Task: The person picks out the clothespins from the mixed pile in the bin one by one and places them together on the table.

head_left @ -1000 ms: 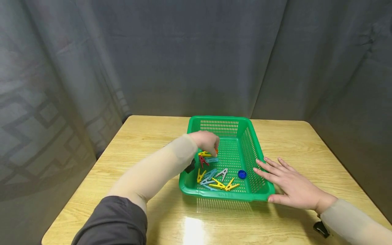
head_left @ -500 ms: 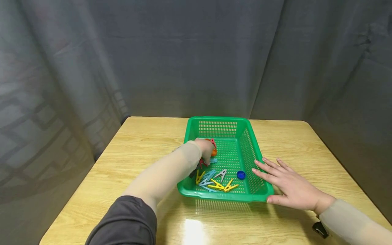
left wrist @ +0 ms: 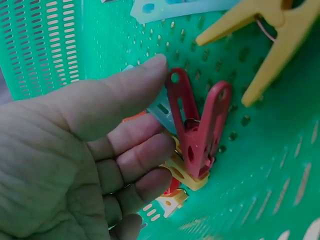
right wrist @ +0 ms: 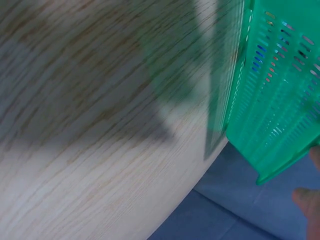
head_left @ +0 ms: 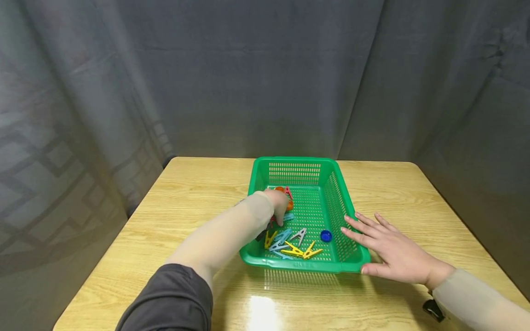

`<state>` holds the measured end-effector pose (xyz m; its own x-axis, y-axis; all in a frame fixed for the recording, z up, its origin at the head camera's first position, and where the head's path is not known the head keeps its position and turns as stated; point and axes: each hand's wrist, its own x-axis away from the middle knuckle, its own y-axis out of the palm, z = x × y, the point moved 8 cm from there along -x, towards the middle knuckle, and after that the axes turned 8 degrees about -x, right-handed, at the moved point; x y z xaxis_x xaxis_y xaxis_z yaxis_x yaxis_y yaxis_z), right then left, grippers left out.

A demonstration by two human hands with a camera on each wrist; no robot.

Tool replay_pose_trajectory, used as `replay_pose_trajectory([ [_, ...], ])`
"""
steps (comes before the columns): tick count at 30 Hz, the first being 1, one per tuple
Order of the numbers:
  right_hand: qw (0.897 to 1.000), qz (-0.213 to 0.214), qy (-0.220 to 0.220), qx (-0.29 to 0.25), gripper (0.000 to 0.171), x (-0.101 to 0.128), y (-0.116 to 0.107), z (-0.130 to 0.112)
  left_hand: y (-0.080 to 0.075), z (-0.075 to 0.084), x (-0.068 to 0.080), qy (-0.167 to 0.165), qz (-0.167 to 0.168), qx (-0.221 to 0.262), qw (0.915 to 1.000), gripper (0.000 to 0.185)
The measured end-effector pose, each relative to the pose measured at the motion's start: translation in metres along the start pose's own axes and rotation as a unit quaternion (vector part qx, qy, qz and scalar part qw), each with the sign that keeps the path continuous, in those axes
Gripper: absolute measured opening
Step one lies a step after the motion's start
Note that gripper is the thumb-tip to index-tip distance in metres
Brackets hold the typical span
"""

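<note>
My left hand [head_left: 278,204] reaches down into the left side of a green plastic basket [head_left: 298,264]. In the left wrist view its thumb and loosely bent fingers stand apart, just beside a red clothespin [left wrist: 199,140]; whether they touch it I cannot tell. Yellow and light-blue clothespins lie around it, among them a yellow one [left wrist: 270,30]. Orange pieces [head_left: 289,205] and a pink-red clothespin [head_left: 288,192] show beyond the hand. My right hand [head_left: 395,253] rests with spread, straight fingers on the basket's right front rim.
A round blue cap [head_left: 325,236] lies in the basket's right half. Near the front are a grey clothespin [head_left: 299,235] and several yellow and light-blue ones. The basket stands on a wooden table [head_left: 198,188], with a grey curtain [head_left: 248,82] behind.
My left hand has moved down and slightly left inside the basket, from the orange pieces towards the red clothespin, then stayed about there. My right hand keeps its place on the rim.
</note>
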<state>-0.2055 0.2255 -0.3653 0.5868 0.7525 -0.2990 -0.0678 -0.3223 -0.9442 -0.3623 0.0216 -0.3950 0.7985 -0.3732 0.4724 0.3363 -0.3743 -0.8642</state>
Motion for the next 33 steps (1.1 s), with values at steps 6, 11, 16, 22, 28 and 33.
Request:
replay_pose_trajectory([
  [6,1.000,0.005,-0.001,0.002,0.079,0.000,-0.001,-0.001,-0.001,0.002,-0.003,0.007,0.008,-0.010,0.9999,0.044],
  [11,1.000,0.001,0.004,0.004,0.079,0.000,-0.001,0.000,-0.008,0.005,-0.008,0.039,0.049,0.029,0.9976,0.033],
  [16,1.000,-0.004,0.006,0.004,0.079,0.000,-0.001,0.000,-0.015,0.004,-0.013,0.066,0.081,0.085,0.9909,0.024],
  [22,1.000,0.001,-0.001,0.005,0.079,-0.001,-0.002,-0.001,-0.031,-0.005,-0.010,0.078,0.115,0.172,0.9752,0.023],
  [28,1.000,-0.004,-0.004,0.005,0.080,0.000,-0.001,-0.001,-0.059,-0.026,0.005,0.081,0.163,0.288,0.9401,0.025],
  [33,1.000,-0.008,-0.002,0.002,0.081,0.000,-0.001,-0.001,-0.078,-0.058,0.024,0.063,0.203,0.391,0.8956,0.031],
])
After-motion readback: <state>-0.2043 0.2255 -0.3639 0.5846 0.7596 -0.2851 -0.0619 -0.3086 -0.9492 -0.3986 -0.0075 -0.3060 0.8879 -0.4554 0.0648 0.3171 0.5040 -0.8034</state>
